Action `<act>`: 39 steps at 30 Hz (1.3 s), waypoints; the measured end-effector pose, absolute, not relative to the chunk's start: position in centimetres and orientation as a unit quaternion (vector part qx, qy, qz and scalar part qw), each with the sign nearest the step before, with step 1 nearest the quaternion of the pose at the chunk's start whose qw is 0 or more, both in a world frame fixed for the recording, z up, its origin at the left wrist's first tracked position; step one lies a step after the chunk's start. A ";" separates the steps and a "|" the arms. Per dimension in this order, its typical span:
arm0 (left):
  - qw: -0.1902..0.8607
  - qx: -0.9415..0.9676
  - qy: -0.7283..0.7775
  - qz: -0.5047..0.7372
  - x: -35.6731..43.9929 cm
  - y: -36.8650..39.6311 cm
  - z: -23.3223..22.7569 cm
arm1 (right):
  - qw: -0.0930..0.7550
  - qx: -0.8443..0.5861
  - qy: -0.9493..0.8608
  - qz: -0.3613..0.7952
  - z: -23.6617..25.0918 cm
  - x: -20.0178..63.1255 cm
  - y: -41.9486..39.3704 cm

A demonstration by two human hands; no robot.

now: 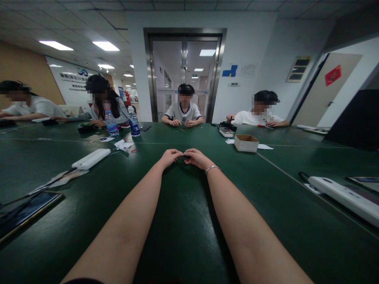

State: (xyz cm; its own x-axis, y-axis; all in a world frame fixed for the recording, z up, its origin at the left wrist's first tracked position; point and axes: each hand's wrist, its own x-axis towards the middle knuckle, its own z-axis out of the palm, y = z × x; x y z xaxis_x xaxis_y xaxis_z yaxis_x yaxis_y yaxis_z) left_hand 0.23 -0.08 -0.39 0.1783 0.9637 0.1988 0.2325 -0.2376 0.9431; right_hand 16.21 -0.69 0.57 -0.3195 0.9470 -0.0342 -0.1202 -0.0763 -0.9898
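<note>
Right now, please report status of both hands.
Left hand and right hand together, pinching small dark item. Item too small to identify. Green table bare around hands.

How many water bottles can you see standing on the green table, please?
2. One water bottle stands at the far left of the table before a seated person; the other bottle stands just to its right. More may be hidden behind people.

A single camera sits on the person's head, looking forward and slightly down along both outstretched forearms. The left hand (169, 157) and right hand (197, 158) meet near the picture's centre, well out from the lens. The wide lens takes in the green table (183, 221) from its near edge to the far side, the glass door (185, 75) straight ahead, and the ceiling.
</note>
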 end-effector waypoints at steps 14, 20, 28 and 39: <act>0.405 0.651 0.463 0.445 0.2 -0.2 -0.3 | 0.424 -0.397 -0.539 0.609 0.4 16.5 -0.6; 0.414 0.645 0.464 0.443 0.3 -0.2 -0.2 | 0.452 -0.364 -0.518 0.628 0.3 16.6 -0.9; 0.411 0.648 0.463 0.444 0.2 -0.2 -0.3 | 0.448 -0.378 -0.526 0.616 0.3 16.4 -0.7; 0.423 0.654 0.457 0.429 0.6 -0.2 -0.2 | 0.444 -0.366 -0.538 0.616 0.3 16.5 -1.1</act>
State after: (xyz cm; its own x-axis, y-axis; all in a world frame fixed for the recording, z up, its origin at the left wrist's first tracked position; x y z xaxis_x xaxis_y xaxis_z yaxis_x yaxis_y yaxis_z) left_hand 0.56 -0.17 -0.24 0.2132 0.9613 0.1744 0.2342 -0.2236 0.9461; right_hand 16.54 -1.06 0.34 -0.3377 0.9409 0.0257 -0.1534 -0.0281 -0.9878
